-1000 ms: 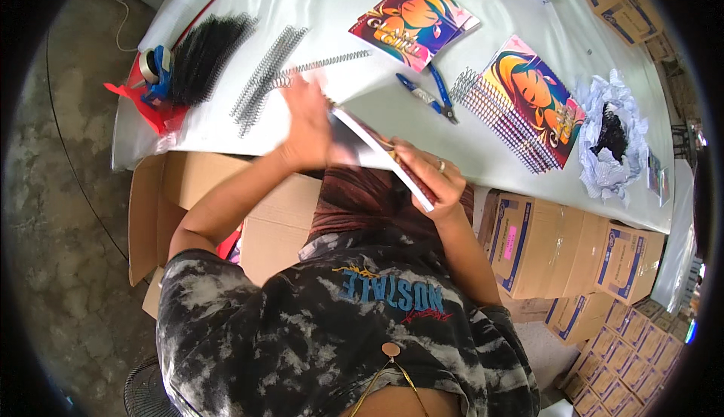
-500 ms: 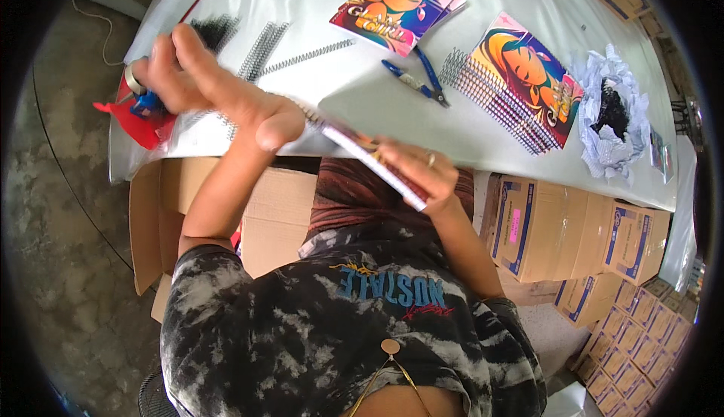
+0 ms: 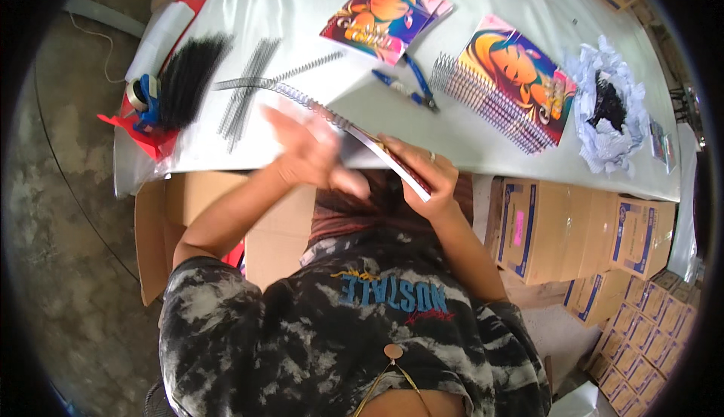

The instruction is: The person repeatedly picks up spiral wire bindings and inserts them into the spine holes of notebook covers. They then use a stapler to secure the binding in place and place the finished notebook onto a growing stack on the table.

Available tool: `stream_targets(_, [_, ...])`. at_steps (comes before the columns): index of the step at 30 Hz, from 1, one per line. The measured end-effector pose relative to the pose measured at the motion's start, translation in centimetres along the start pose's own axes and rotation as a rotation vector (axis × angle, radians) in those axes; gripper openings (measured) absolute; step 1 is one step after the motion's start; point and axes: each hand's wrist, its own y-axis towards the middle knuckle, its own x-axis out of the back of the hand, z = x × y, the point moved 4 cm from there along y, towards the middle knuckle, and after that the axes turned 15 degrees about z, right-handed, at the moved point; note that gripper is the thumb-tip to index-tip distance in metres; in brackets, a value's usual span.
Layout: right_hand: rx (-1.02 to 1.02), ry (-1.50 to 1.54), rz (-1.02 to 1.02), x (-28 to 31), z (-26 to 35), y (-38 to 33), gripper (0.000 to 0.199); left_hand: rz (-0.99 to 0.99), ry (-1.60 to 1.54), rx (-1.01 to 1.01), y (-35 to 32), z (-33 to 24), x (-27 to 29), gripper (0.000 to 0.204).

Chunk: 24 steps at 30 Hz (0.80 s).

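Observation:
A notebook [image 3: 397, 167] is held edge-up over the table's near edge by my right hand [image 3: 428, 172], fingers wrapped around its right end. From the notebook's upper-left end a long spiral coil [image 3: 298, 98] sticks out, bending left over the table. My left hand [image 3: 313, 151], smeared by motion, is just below the coil with its fingers stretched out and nothing visible in them. Whether it touches the coil I cannot tell. Blue-handled pliers [image 3: 411, 89] lie beyond the notebook.
Loose coils [image 3: 253, 89] and a black coil bundle [image 3: 194, 78] lie left, beside a blue tape dispenser [image 3: 148, 100]. Colourful notebooks [image 3: 386, 21] and a fanned coil-bound stack [image 3: 520, 78] are farther back. Crumpled paper [image 3: 592, 145] holds black pieces. Cardboard boxes [image 3: 566, 228] stand below the table.
My left hand has swung down and right from the upper left, and the coil it covered now shows. My right hand keeps the notebook almost in place.

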Motion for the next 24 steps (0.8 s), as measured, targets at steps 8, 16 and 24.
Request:
stream_targets(8, [-0.004,-0.001,0.025,-0.1,0.4,0.1,0.029,0.148,-0.023,0.024,1.2,-1.5,1.6,0.098])
stream_targets(16, [0.018,0.026,0.005,-0.4,0.0,0.6,0.035,0.039,-0.238,-0.017,0.3,-2.5,-1.5,0.124])
stream_targets(24, [-0.003,0.03,-0.02,-1.1,-0.1,0.4,0.045,0.06,-0.244,0.096,2.1,-1.9,-1.4,0.099])
